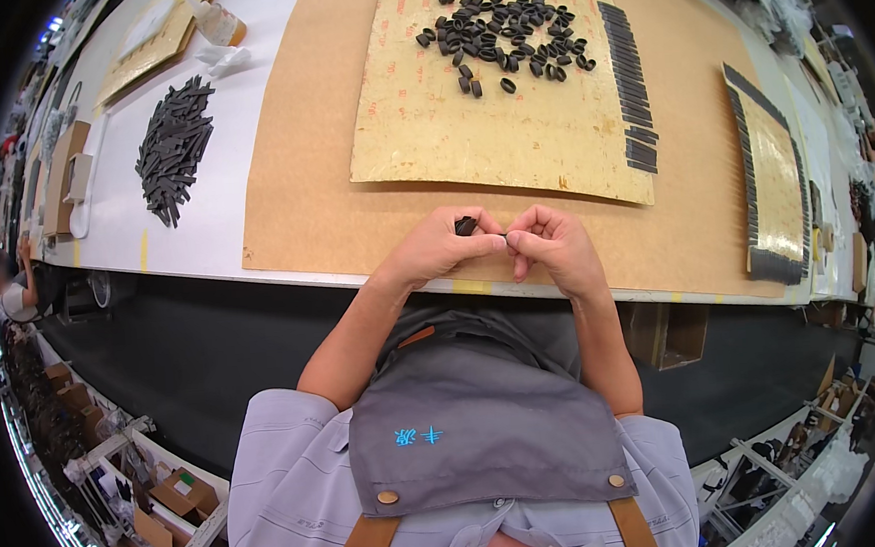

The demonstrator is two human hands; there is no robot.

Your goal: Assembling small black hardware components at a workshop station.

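Note:
Close to the table's front edge, my left hand (440, 243) is closed with a small black loop (466, 226) held at its fingers. Against its fingertips my right hand (559, 250) makes a pinch; a sliver of something dark shows between the two hands, too small to name. Beyond them lies a yellowish board (479, 136) bearing a scattered heap of black loops (489, 45), like short bent bands. Along that board's right edge runs a row of flat black strips (629, 76) laid side by side.
Brown paper (301, 172) covers the middle of the white table. To the left are a pile of black strips (175, 149) and a bottle (219, 24) with amber contents. A second board (774, 178) edged with black strips lies right. Another person (16, 289) is far left.

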